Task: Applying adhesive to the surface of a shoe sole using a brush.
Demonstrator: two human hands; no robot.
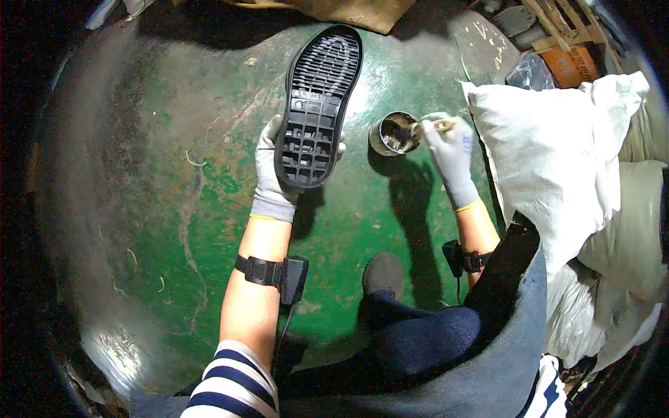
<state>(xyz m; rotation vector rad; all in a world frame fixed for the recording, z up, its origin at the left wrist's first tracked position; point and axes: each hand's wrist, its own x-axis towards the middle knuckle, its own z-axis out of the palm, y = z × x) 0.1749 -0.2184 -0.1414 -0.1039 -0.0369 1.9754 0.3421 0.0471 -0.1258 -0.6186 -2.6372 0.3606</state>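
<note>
I hold a black shoe sole (318,108) in my left hand (273,174). My hand has a grey glove on it. My fingers wrap around the heel end of the sole from behind, so my grip is tight on it. The sole stands up over the green floor (174,209), with its toe end pointing away from me. The side with the ridges and square holes faces up at me.

My right hand (451,157) has a grey glove too. It is closed around a small brush (433,126). The tip of the brush is at the rim of a little round can (395,133). The can sits on the floor, just to the right of the sole. There is something dark and wet looking inside the can. The sole and the can are near each other but do not touch.

Each of my arms has a black strap with a small box on it (279,273). My dark shoe (382,274) rests on the floor below the can. Big white sacks (550,153) are piled on my right side, close to my right hand. Some wooden boards (557,21) lie far off at the top right.
</note>
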